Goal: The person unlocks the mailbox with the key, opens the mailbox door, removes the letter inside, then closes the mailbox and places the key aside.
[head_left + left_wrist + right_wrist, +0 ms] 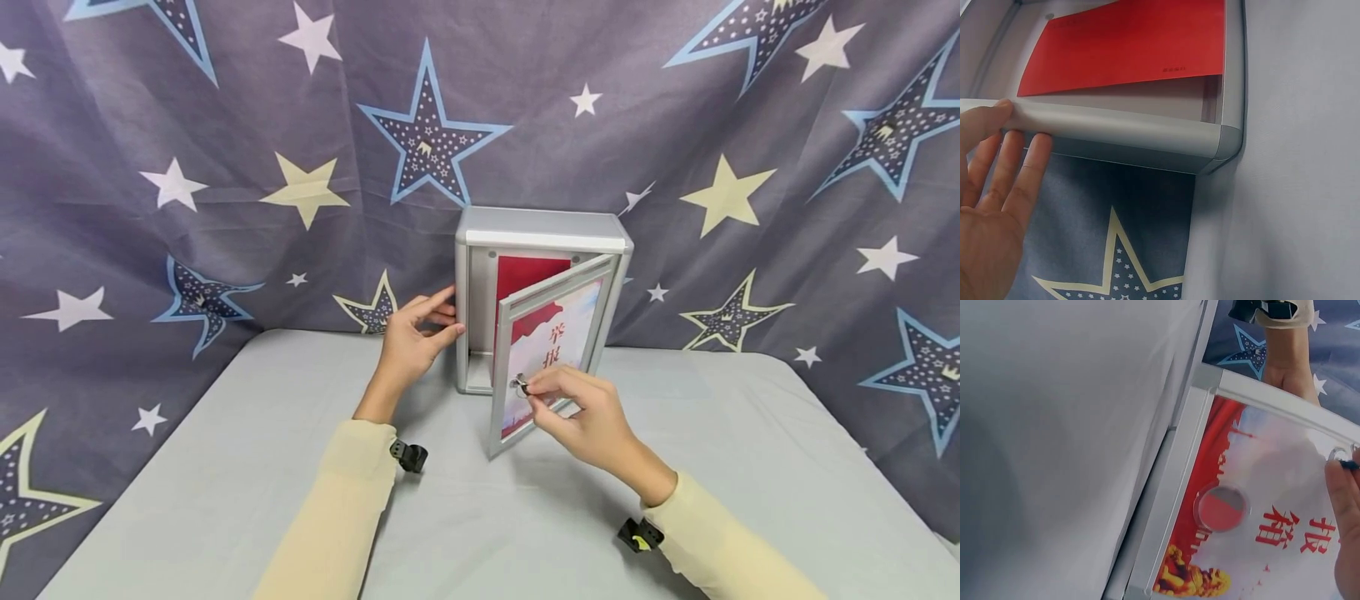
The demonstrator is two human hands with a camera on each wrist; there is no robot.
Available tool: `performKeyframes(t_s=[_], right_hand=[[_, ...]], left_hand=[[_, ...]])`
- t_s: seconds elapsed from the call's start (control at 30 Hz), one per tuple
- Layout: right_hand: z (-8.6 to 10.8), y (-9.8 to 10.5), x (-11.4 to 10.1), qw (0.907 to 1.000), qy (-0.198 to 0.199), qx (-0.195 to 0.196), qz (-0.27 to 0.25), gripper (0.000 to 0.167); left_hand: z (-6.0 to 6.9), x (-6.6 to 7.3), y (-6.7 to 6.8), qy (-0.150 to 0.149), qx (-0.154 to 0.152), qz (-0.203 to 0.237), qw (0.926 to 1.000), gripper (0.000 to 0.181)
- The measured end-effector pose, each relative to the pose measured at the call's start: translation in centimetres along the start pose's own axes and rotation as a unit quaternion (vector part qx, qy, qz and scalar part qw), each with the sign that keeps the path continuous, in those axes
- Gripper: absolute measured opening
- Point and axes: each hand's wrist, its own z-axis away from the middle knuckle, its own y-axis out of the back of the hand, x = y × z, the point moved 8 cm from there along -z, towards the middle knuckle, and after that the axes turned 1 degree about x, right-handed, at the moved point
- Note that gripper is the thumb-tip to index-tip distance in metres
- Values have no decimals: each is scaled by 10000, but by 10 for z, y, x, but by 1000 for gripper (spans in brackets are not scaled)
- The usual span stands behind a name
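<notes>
A silver metal box [543, 223] stands upright on the table, its hinged door [536, 346] swung out to the right. Through the opening shows a red sheet [1129, 50] against the back panel. My left hand [408, 346] touches the box's left side. Its thumb rests on the front rim [1116, 125], and nearly straight fingers press against the outer wall. With thumb and fingertips my right hand [585, 421] pinches a small key [525, 387] at the lock near the door's free edge. A ring is on the key; the part inside the lock is hidden.
The table [247, 483] is covered with pale grey cloth. Behind the box hangs a dark curtain [247, 125] printed with stars. The door's printed panel bears red characters and a round clear disc [1222, 508]. Its lower free corner juts toward me.
</notes>
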Motion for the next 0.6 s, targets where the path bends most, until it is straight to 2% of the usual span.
performKeyframes(t_s=[0.13, 0.33, 0.47, 0.53, 0.6], right_hand=[[3, 7, -1, 9996, 179, -5, -219, 24], [6, 16, -3, 9993, 279, 21, -235, 25], [6, 21, -3, 9992, 170, -65, -352, 28], [5, 24, -3, 9986, -9, -201, -495, 30], [5, 27, -2, 9970, -256, -406, -611, 30]], left_hand=[[1, -1, -1, 61, -1, 20, 10000, 54], [1, -1, -1, 81, -7, 10, 10000, 54], [1, -1, -1, 85, -4, -4, 10000, 53], [0, -1, -1, 86, 4, -2, 10000, 53], [-1, -9, 0, 57, 31, 21, 10000, 54]])
